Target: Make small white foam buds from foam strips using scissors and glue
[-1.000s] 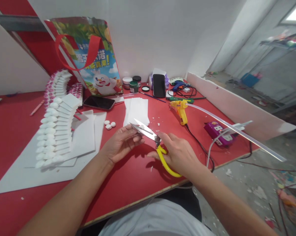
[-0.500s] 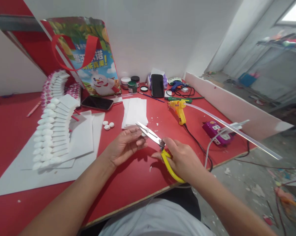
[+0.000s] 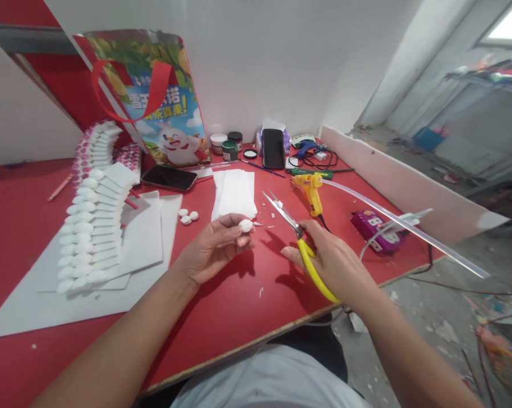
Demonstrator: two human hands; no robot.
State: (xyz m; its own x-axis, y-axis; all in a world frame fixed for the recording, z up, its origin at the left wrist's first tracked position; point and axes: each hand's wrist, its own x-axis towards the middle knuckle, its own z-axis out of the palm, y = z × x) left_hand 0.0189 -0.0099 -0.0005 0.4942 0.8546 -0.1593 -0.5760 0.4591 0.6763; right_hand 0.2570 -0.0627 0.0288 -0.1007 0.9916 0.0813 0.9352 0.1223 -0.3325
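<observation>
**Small white piece in left fingertips, scissors in right, blades clear of it**

Left hand (image 3: pixel 215 246), centre of frame: pinching a small roundish white piece (image 3: pixel 246 226) between thumb and fingers. Right hand (image 3: pixel 334 258), right of centre: wrapped around the yellow handles of the scissors (image 3: pixel 315 277). Blades point up-left, tips slightly apart, near the white piece but not touching it.

Red table (image 3: pixel 230 317) underneath, white scraps (image 3: pixel 261 292) scattered around the hands. Four white discs (image 3: pixel 186 220) sit left of centre, close together. White paper stack (image 3: pixel 233 190) just beyond the left hand.

Left side of frame: a curved row of white-tipped strips (image 3: pixel 83 217) over white boards (image 3: pixel 147 243). Dark phone (image 3: pixel 169 178) lies above the boards, in front of the printed bag (image 3: pixel 179 141) (red handles, cartoon snowman) at upper left.

Right of centre: yellow glue gun (image 3: pixel 314 199) on its side, long clear glue stick (image 3: pixel 409 228) running out its back toward the right edge, passing over a purple box (image 3: pixel 375 229). Jars (image 3: pixel 229 151) stand at upper centre.
</observation>
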